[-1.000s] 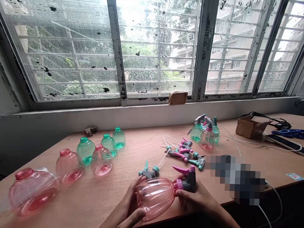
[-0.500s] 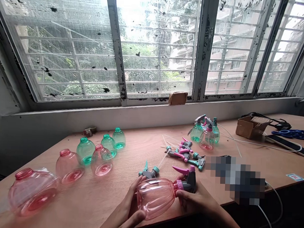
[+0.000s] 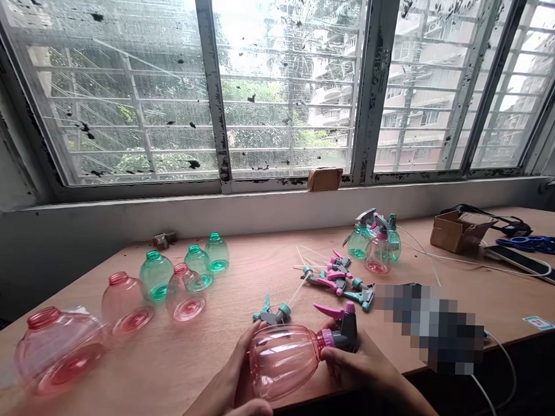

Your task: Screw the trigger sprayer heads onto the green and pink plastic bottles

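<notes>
A clear pink spray bottle (image 3: 283, 361) lies on its side between my hands at the table's front edge, its base toward the left. My left hand (image 3: 235, 376) cups the base end, fingers along the far side and thumb below the near side. My right hand (image 3: 361, 359) grips the neck, where the pink collar of the grey and pink spray head (image 3: 343, 331) sits on the bottle's mouth. The pink trigger points up and left. Just beyond the bottle lies a green and grey spray head (image 3: 274, 315) with its tube.
Several open pink and green bottles, among them a large pink bottle (image 3: 58, 352), stand on the left. Loose spray heads (image 3: 334, 277) lie in a pile mid-table. Bottles with heads fitted (image 3: 378, 251) stand behind. A cardboard box (image 3: 459, 232), phone (image 3: 525, 265) and cables are at right.
My left thumb has slid slightly down and right, away from the bottle's side. The bottle has turned a little about its length; my right hand stays at the neck.
</notes>
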The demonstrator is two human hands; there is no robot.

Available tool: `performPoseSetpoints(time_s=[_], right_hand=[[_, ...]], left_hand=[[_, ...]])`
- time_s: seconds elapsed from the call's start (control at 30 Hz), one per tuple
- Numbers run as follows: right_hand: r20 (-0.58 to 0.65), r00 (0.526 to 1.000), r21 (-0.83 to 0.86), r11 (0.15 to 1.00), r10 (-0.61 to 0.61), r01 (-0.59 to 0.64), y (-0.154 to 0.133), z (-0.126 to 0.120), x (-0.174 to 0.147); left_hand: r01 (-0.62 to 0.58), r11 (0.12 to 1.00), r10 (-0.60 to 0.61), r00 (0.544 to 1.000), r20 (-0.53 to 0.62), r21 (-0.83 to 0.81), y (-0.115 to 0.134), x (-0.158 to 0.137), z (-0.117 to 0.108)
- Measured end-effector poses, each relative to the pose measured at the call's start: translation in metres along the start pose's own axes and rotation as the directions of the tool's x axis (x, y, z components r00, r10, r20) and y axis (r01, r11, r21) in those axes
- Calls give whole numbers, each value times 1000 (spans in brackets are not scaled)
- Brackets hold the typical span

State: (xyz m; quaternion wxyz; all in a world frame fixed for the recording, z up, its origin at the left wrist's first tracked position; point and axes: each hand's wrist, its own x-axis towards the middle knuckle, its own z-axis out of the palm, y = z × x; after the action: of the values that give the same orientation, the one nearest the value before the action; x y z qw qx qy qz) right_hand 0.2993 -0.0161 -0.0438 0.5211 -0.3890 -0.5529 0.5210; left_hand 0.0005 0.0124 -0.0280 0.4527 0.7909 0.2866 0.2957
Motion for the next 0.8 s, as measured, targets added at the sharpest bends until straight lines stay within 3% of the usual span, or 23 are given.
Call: performPoseSetpoints(time_s=[0.23, 0.47, 0.67, 0.8], right_hand=[[5, 1000, 13, 1000, -14, 14, 5, -2, 2], [18, 1000, 26, 1000, -8, 8, 8, -2, 2], [19, 1000, 30, 1000, -6, 5, 5, -2, 2], [8, 1000, 13, 1000, 6, -6, 3, -1, 1]], left_hand=[[16, 999, -15, 1000, 20, -44, -10, 4, -2], [5, 998, -5, 1000, -3, 65, 3, -1, 1], [2, 996, 0, 1000, 22, -87, -2, 2, -1], [23, 997, -22, 1000, 8, -73, -7, 4, -2]])
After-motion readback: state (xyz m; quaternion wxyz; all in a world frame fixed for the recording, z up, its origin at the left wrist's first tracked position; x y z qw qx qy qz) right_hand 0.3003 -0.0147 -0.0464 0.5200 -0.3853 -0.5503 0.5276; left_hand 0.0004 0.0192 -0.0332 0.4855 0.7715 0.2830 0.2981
